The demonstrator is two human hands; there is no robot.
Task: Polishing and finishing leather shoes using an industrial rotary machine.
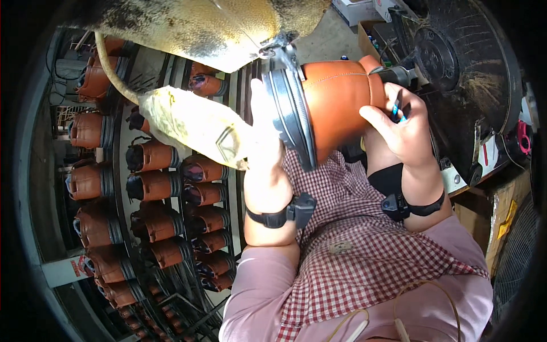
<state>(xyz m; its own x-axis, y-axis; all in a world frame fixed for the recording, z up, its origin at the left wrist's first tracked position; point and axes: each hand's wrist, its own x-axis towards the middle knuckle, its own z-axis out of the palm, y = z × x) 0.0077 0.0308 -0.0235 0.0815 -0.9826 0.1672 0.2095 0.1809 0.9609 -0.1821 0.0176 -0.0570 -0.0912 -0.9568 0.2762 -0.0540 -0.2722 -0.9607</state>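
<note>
A brown leather shoe (342, 105) with a thick black sole (288, 117) is held sideways between my hands, sole toward the left. My left hand (266, 134), washed out by bright light, presses its fingers along the outer face of the sole. On the other side, my right hand (411, 134) grips the shoe's collar, thumb laid on the leather. A small blue and black object (397, 111) sticks out among its curled fingers; its kind is unclear. The sole's upper edge meets a metal machine head (285, 57), and a metal arm (396, 76) reaches toward the shoe opening.
A worn yellowish machine housing (216, 28) overhangs the top. Left of my hand hangs a plastic-wrapped part (194, 125). Racks with several brown shoes (154, 185) fill the left. A large black wheel (456, 57) stands at the right, above a pink ring-shaped object (523, 137) and a fan (515, 256).
</note>
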